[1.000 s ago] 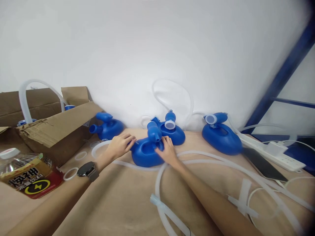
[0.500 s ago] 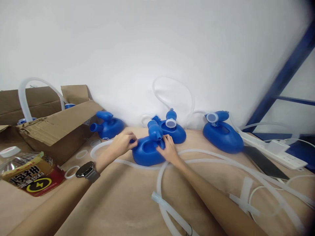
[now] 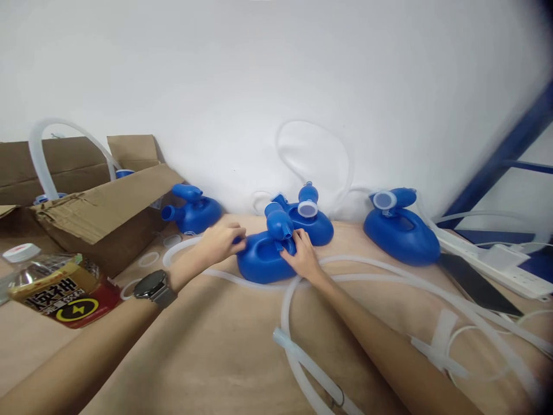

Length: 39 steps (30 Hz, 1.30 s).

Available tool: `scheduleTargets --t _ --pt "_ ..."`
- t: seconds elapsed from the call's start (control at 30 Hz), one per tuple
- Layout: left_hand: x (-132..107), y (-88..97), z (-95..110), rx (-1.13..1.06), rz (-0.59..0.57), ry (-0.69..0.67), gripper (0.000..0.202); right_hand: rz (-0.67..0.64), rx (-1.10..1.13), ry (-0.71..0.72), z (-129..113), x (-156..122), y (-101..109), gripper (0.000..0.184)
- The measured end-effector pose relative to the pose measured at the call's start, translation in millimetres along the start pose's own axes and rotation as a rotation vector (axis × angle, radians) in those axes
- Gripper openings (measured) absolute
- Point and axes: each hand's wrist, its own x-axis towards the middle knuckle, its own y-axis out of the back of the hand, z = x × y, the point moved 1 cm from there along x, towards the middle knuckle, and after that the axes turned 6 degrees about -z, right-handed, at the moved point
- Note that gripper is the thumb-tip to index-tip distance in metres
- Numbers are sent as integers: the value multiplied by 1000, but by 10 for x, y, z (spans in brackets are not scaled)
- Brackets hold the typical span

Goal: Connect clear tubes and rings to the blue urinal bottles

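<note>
A blue plastic urinal bottle [image 3: 261,270] lies on the brown surface in front of me, with a blue funnel-shaped piece [image 3: 279,220] resting on top. My left hand [image 3: 224,239] pinches the left end of this bottle, its fingers curled in; the neck there is mostly hidden. My right hand [image 3: 305,256] grips the right end, thumb on the upper face and fingers round the far side. Just behind stands another blue urinal bottle [image 3: 322,230] with a white-rimmed mouth. A clear hose [image 3: 254,282] runs in front of the held bottle.
More blue bottles sit at left [image 3: 201,216] and right [image 3: 401,242]. A cardboard box [image 3: 108,199], white rings [image 3: 149,259] and a drink bottle [image 3: 64,294] occupy the left. At right lie a power strip [image 3: 496,268], a dark flat device [image 3: 477,282] and loose hoses [image 3: 389,268].
The view has shifted slightly, so most things appear a little higher and farther right. Both hands keep hold of the same bottle, with little visible change in their grip.
</note>
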Motion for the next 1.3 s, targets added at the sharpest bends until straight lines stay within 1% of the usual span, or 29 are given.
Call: scheduleTargets --t 0.07,0.13,0.27,0.33,0.47,0.63,0.77,0.9,1.03,1.13,1.23,1.3 --pt "19 25 24 68 -45 10 25 1 -18 6 -3 -1 4 43" --pt "32 24 16 106 -59 5 26 9 -28 11 -7 -3 9 42" --pt "34 -36 -68 104 -32 -114 27 12 -30 10 -15 -5 17 43" --pt "35 -65 -105 77 -4 -148 28 7 -31 14 -21 -4 18 44" --pt "45 -95 -117 47 23 -113 26 20 -27 13 -28 -5 16 44" --pt "28 -97 -107 -17 37 -144 25 14 -10 8 -31 -5 11 44" --pt "-3 -105 -132 -86 61 -127 26 17 7 3 -26 -4 3 44" --pt "-21 -161 -154 -74 124 -182 29 21 15 3 -14 -6 -5 44" --pt "-6 -232 -164 -161 218 -162 18 12 26 3 -5 -9 -2 43" --pt "9 -253 -151 -211 270 -170 16 5 34 7 -3 -11 1 44" --pt "10 -249 -119 -241 293 -164 25 6 36 6 -1 -12 0 43" --pt "4 -240 -92 -245 299 -118 36 10 37 5 0 -13 1 43"
